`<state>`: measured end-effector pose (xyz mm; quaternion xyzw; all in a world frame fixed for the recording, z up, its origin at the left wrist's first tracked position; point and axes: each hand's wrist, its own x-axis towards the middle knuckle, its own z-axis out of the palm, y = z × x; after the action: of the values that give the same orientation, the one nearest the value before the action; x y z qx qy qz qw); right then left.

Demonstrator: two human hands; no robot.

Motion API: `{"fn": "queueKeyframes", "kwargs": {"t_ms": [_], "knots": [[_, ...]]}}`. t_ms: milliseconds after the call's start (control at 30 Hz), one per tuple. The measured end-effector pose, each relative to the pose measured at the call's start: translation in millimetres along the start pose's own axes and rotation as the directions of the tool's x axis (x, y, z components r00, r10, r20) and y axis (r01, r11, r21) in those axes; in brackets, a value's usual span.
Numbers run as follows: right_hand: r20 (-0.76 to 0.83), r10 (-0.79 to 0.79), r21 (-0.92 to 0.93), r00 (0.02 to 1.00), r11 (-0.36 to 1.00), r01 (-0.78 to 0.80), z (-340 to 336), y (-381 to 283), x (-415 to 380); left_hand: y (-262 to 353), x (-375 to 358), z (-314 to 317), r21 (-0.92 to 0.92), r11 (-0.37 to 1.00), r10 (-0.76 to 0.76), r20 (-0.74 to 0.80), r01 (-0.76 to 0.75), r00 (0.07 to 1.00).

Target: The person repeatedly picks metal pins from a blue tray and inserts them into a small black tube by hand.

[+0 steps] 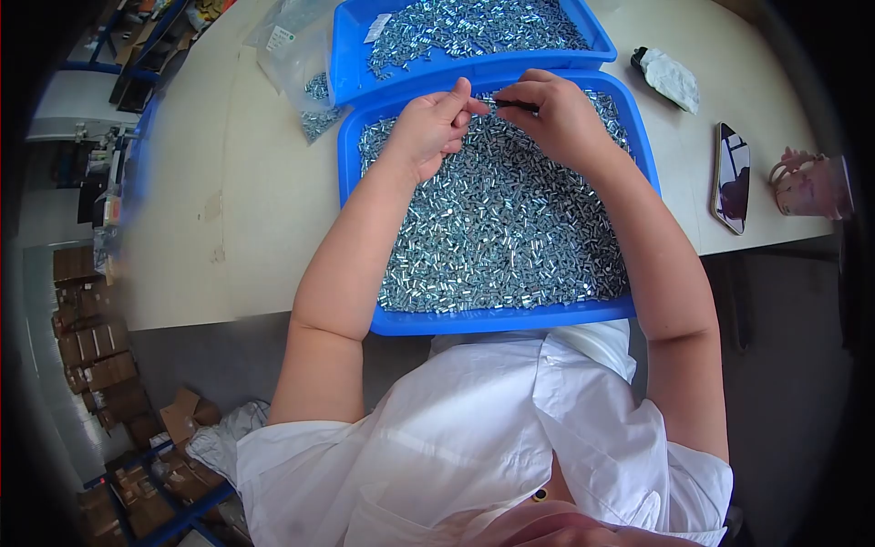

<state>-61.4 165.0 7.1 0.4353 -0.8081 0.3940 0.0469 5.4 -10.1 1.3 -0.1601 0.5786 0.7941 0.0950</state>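
From my head view I see both of my bare hands raised over the far end of a shallow blue plastic tray (638, 137) that sits on the pale tabletop (255, 201) right in front of me and is filled almost edge to edge with small shiny metal screws (501, 228). My left hand (428, 128) has its grip pinched together, thumb against fingertips, on what looks like one tiny silver screw, though the piece is too small to make out clearly. My right hand (561, 114) has its grip clamped on a thin dark rod-like tool (515, 105) that points toward the left fingertips, so the two hands nearly touch above the heap. Just beyond this tray, touching its far rim, stands a second blue plastic tray (351, 46) that also holds metal screws. To the left of that tray lie clear plastic bags (296, 55) with more small metal parts inside. Off to the right on the tabletop I see a crumpled white and black glove (670, 77), a dark smartphone (732, 178) lying flat near the edge, and a pink patterned mug (811, 187) beside it.
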Motion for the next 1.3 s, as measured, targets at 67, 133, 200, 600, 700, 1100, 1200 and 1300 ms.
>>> {"fn": "queueKeyframes", "kwargs": {"t_ms": [67,133,200,600,700,1100,1200,1300], "knots": [[-0.006,-0.002,-0.001,1.0,1.0,0.002,0,0,0,-1,0,1,0.157,0.987,0.054,-0.045,-0.047,0.998],[-0.019,-0.016,-0.013,1.0,1.0,0.016,1,-1,0,-4,-2,7,0.226,0.97,0.106,-0.042,-0.094,0.993],[-0.012,-0.003,-0.006,1.0,1.0,0.002,1,-2,0,-6,-3,12,0.294,0.945,0.159,-0.037,-0.141,0.987],[-0.029,0.031,-0.036,0.999,0.999,-0.032,-1,-3,0,0,-6,9,0.796,0.523,0.607,-0.095,-0.306,0.789],[-0.011,-0.02,-0.073,1.0,0.997,0.019,-1,-3,0,3,-8,12,0.856,0.363,0.69,0.017,-0.367,0.723],[0.006,-0.126,-0.23,0.992,0.965,0.124,2,-6,-3,-1,-9,11,0.915,0.093,0.666,0.235,-0.392,0.708],[0.011,-0.099,-0.199,0.995,0.975,0.099,-1,-11,-1,0,-9,10,0.912,0.02,0.684,0.286,-0.409,0.671],[0.038,-0.057,-0.184,0.998,0.981,0.063,2,-8,-2,0,-10,11,0.922,0.002,0.674,0.284,-0.386,0.682]]}}
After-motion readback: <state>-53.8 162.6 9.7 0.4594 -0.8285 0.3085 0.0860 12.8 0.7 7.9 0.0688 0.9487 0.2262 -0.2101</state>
